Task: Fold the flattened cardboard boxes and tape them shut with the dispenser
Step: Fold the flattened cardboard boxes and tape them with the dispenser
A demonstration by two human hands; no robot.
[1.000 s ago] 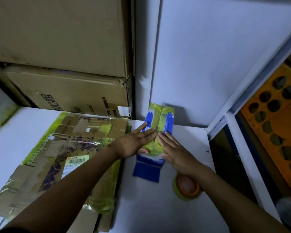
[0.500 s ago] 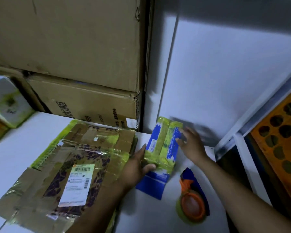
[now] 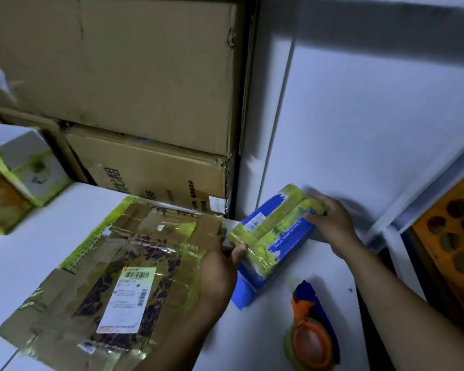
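A small blue box wrapped in yellow-green tape sits tilted on the white table, lifted between both hands. My left hand grips its near left end, thumb on the taped top. My right hand holds its far right end against the wall. The tape dispenser, orange and blue with a yellowish roll, lies on the table in front of the box. A stack of flattened cardboard boxes with yellow tape and a shipping label lies to the left.
Two big brown cartons are stacked against the back. A small taped box stands at the far left. A white wall panel rises behind the blue box. An orange perforated tray sits beyond the table's right edge.
Both hands went from pressing flat on the blue box's taped top to gripping its two ends. The box has turned and tilted rightward. The dispenser, earlier under my right wrist, lies uncovered.
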